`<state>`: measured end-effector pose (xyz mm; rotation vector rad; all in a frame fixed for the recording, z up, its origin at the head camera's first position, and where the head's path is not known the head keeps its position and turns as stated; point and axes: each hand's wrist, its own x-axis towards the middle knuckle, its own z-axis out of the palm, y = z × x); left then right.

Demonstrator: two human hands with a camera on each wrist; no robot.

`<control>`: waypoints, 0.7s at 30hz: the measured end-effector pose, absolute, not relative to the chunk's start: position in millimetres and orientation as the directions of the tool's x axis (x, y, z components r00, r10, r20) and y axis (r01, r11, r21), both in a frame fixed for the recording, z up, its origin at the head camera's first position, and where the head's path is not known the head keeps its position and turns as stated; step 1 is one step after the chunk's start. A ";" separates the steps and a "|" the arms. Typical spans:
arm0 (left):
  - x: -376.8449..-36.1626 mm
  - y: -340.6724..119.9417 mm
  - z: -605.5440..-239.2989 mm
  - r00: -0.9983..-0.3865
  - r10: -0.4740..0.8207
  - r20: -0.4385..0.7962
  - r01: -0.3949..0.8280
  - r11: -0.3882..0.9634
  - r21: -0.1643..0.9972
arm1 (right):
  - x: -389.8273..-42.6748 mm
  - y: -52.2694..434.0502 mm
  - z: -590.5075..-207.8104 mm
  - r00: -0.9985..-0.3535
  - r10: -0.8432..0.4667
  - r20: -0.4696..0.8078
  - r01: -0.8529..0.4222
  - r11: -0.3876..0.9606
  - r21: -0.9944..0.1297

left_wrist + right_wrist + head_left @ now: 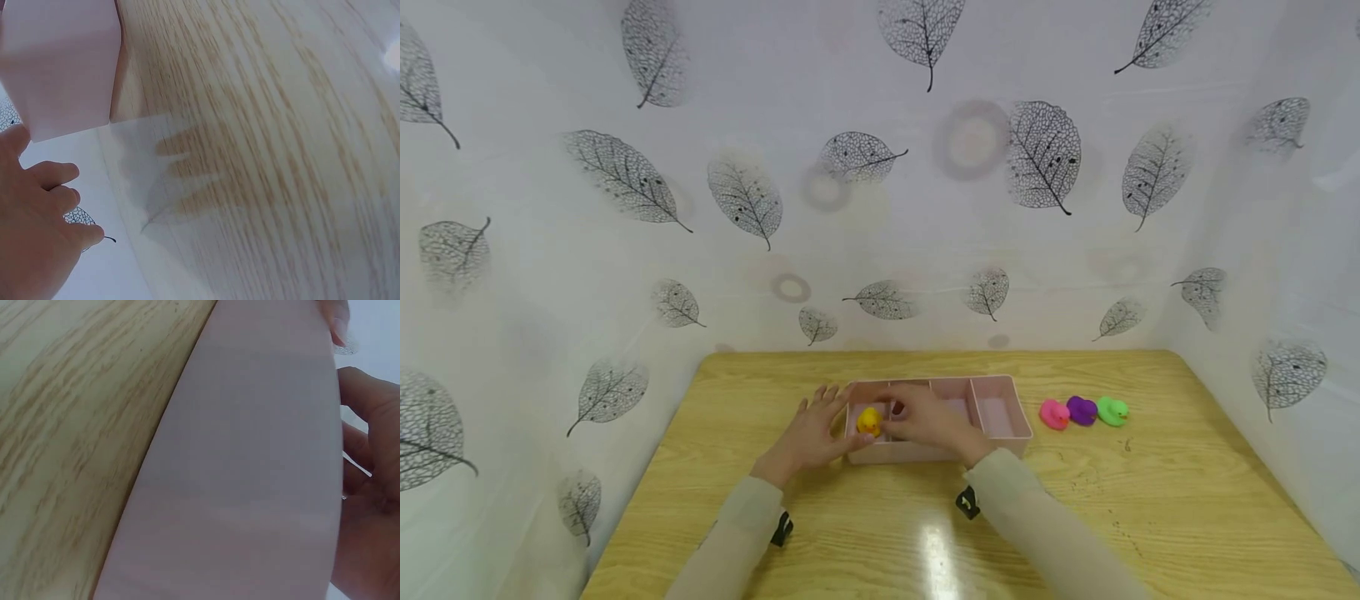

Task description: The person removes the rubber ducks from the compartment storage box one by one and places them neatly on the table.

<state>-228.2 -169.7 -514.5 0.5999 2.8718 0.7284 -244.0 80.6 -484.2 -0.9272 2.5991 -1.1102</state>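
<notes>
step: ducks into pink tray (pixel 1000 417) | right hand (pixel 928 421) curled over second slot, contents hidden | left hand (pixel 808 433) flat, steadying tray beside yellow duck (pixel 869 421) | next: fetch pink duck (pixel 1054 414) on right

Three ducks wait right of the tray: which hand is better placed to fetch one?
Probably the right hand: it's over the tray, nearer the pink duck. The left hand rests at the tray's far end.

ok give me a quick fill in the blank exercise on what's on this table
1. The duck inside the pink tray is coloured ____.
2. The number of ducks lined up on the table to the right of the tray is ____.
3. In that row, the purple duck sits between the pink duck and the ____ duck.
4. The yellow duck lies in the tray's ____-most compartment.

Missing words: yellow; three; green; left
</notes>
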 end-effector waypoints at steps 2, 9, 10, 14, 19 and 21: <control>-228.2 -169.9 -514.9 -0.915 0.403 -0.019 0.345 0.805 0.482 | -245.6 78.2 -486.2 -0.794 -0.604 0.063 -0.471 0.547 -0.693; -227.6 -170.2 -513.5 -0.916 0.401 -0.026 0.339 0.806 0.485 | -251.9 68.8 -486.3 -0.771 -0.637 0.009 -0.465 0.553 -0.691; -227.5 -170.1 -513.3 -0.916 0.401 -0.025 0.339 0.806 0.486 | -253.4 67.5 -487.1 -0.769 -0.639 0.002 -0.466 0.559 -0.686; -227.8 -170.0 -513.3 -0.915 0.402 -0.032 0.337 0.805 0.487 | -259.4 62.4 -492.5 -0.774 -0.632 -0.022 -0.469 0.597 -0.651; -227.8 -170.3 -513.5 -0.914 0.404 -0.036 0.333 0.799 0.502 | -263.8 56.3 -494.8 -0.773 -0.634 -0.014 -0.487 0.608 -0.628; -227.8 -170.7 -513.5 -0.915 0.403 -0.036 0.332 0.798 0.503 | -264.1 54.1 -493.6 -0.768 -0.640 -0.006 -0.494 0.599 -0.631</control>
